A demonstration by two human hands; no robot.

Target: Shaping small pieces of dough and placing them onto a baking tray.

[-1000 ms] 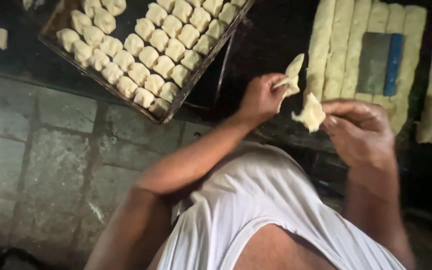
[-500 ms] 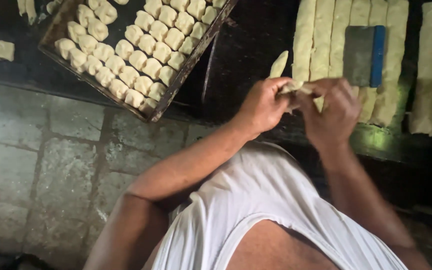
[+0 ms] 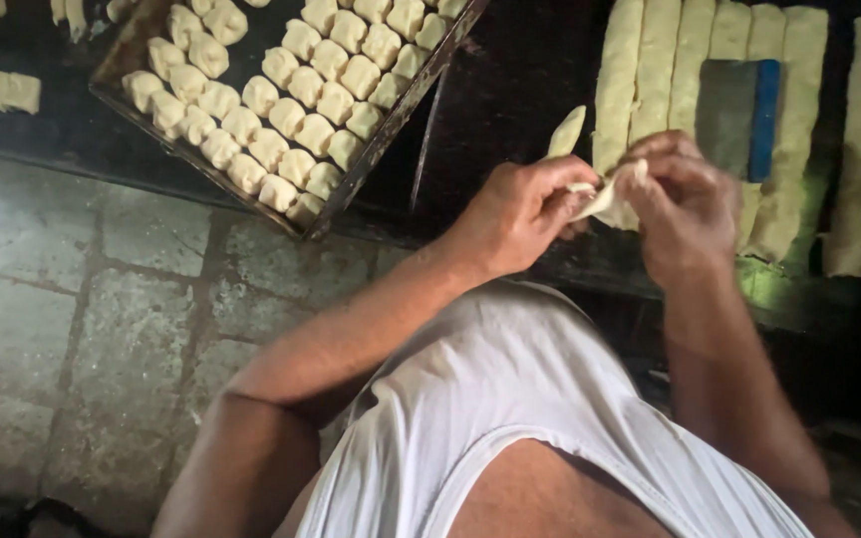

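— What lies around the dough strips [image 3: 695, 90]?

— Left of them, a dark tray [image 3: 406, 105] packed with shaped dough pieces [image 3: 296, 90]; on them, a scraper with a blue handle [image 3: 739, 118].

— And the hands?

— Just in front of the strips, the left hand [image 3: 520, 209] and right hand [image 3: 685, 204] meet, fingers pinched narrow on one thin, pale, stretched piece of dough [image 3: 605, 194].

— Room to move?

— A dark gap between tray and strips; stone floor [image 3: 82, 329] below the tray's edge.

We looked down on a floor [image 3: 62, 329] of worn grey stone slabs at left, and a dark worktop [image 3: 510, 90] ran across the far side, dimly lit.
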